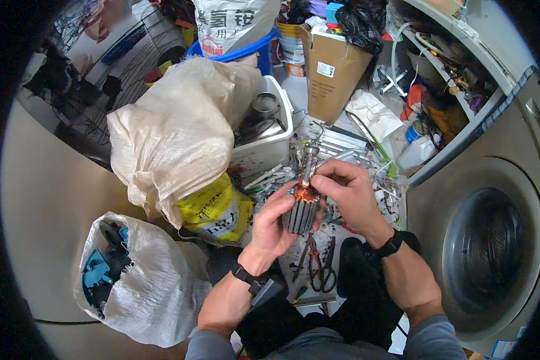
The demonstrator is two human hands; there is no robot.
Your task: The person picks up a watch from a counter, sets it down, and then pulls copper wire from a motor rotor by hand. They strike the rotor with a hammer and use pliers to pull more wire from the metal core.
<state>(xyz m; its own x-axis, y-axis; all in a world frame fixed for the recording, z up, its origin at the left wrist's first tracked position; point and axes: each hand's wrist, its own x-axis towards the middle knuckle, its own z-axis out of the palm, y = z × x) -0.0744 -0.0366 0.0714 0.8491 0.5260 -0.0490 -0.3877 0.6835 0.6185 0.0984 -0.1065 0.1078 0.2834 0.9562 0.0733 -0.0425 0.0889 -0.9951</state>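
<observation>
A motor armature [300, 215] with a dark slotted core, copper windings and a metal shaft stands nearly upright between my hands. My left hand [270, 227] is wrapped round its core from the left. At the upper end, my right hand [349, 191] has its thumb and forefinger closed against the shaft just above the windings. Whether a loose wire lies between those fingers is too small to see. Below the armature, red-handled pliers [314, 263] and dark-handled scissors [325, 277] lie on the floor between my legs.
Metal and plastic scraps [336, 144] litter the floor ahead. On the left are a white sack [156, 288] of parts, a beige sack [174, 132], a yellow bag [217, 207] and a white bin [261, 151]. A cardboard box [336, 81] stands ahead; a washing machine [429, 207] is close right.
</observation>
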